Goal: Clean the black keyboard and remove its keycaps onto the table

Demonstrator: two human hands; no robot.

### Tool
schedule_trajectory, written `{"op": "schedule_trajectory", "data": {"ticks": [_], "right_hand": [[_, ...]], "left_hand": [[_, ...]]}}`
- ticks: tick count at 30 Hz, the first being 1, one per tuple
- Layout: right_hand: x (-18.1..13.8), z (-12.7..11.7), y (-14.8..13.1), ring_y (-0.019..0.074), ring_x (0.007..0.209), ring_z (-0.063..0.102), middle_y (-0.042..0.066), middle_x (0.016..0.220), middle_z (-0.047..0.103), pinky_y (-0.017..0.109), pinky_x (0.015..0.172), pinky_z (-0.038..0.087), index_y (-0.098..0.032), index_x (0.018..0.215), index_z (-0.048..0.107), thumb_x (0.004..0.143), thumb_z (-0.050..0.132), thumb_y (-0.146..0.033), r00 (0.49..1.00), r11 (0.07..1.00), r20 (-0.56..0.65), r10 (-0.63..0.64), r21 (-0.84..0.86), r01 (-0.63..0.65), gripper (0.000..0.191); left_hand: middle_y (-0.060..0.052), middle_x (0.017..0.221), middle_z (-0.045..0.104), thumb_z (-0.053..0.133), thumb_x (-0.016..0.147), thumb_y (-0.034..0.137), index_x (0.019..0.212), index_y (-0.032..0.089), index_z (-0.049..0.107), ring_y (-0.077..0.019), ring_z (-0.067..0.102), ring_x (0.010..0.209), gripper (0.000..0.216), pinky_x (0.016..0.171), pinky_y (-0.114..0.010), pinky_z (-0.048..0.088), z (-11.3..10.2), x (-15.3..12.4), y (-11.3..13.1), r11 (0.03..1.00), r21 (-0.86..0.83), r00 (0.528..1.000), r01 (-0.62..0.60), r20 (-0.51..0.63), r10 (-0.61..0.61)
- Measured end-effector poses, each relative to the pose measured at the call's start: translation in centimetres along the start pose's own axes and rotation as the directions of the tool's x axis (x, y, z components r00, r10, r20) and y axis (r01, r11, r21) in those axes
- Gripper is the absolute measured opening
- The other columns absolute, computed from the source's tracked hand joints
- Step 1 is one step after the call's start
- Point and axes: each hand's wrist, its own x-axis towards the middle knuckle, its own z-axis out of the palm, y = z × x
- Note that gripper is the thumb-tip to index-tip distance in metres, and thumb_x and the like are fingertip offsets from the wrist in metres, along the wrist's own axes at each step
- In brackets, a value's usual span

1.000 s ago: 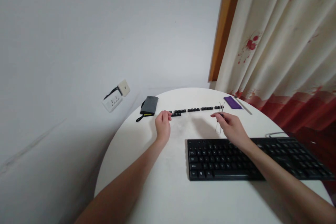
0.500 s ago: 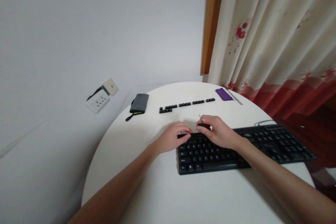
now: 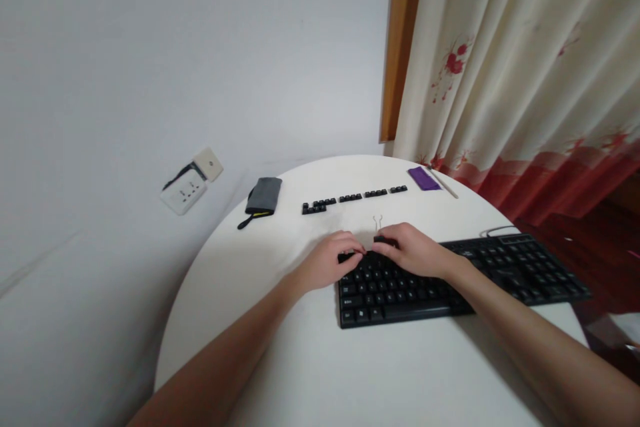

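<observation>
A black keyboard [image 3: 480,273] lies on the round white table [image 3: 310,360]. My left hand [image 3: 327,267] rests on the keyboard's top left corner, its fingers curled down onto the keys. My right hand [image 3: 413,250] is beside it on the top row, pinched round a thin wire keycap puller [image 3: 377,221] whose loops stick up above the fingers. The two hands' fingertips nearly touch. A row of removed black keycaps [image 3: 353,198] lies on the table beyond the hands.
A grey pouch [image 3: 263,197] with a black strap lies at the table's far left. A purple cloth [image 3: 424,178] and a thin stick [image 3: 444,183] are at the far right. A curtain [image 3: 515,67] hangs to the right, a wall socket [image 3: 187,187] at left.
Both hands drew back from the row of loose keycaps to the keyboard's top left corner. In the last half second they shifted only slightly, and the puller's loops now show above the fingers.
</observation>
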Motion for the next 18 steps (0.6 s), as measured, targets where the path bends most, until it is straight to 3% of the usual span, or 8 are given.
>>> {"op": "schedule_trajectory", "data": {"ticks": [7, 12, 18], "right_hand": [[0.8, 1.8, 1.5, 0.0140, 0.057, 0.056, 0.000, 0.059, 0.062, 0.025, 0.060, 0.041, -0.018, 0.067, 0.057, 0.096, 0.047, -0.035, 0.980, 0.975, -0.097, 0.176, 0.153, -0.160, 0.035], [0.8, 2.0, 1.0, 0.0126, 0.058, 0.056, -0.001, 0.064, 0.062, 0.024, 0.060, 0.043, -0.017, 0.073, 0.059, 0.097, 0.046, -0.038, 0.974, 0.952, -0.173, 0.146, 0.292, -0.091, 0.034], [0.5, 2.7, 0.6, 0.0147, 0.065, 0.056, 0.001, 0.068, 0.061, 0.026, 0.065, 0.043, -0.017, 0.075, 0.062, 0.096, 0.050, -0.035, 0.938, 0.981, -0.344, 0.037, 0.192, 0.032, 0.031]], "left_hand": [[-0.003, 0.080, 0.065, 0.057, 0.089, 0.026, 0.090, 0.025, 0.074, -0.0163, 0.061, 0.073, 0.017, 0.065, -0.027, 0.046, 0.1, -0.1, 0.0, 0.998, -0.047, 0.999, 0.048, -0.001, -0.048], [-0.003, 0.085, 0.068, 0.066, 0.085, 0.029, 0.095, 0.026, 0.073, -0.0179, 0.062, 0.077, 0.013, 0.070, -0.028, 0.048, 0.1, 0.0, -0.1, 0.998, -0.059, 1.000, 0.017, -0.025, -0.018], [-0.003, 0.094, 0.068, 0.077, 0.077, 0.038, 0.099, 0.022, 0.067, -0.0207, 0.060, 0.091, 0.029, 0.083, -0.034, 0.047, 0.2, 0.1, 0.0, 0.999, 0.047, 0.999, -0.009, -0.032, 0.010]]}}
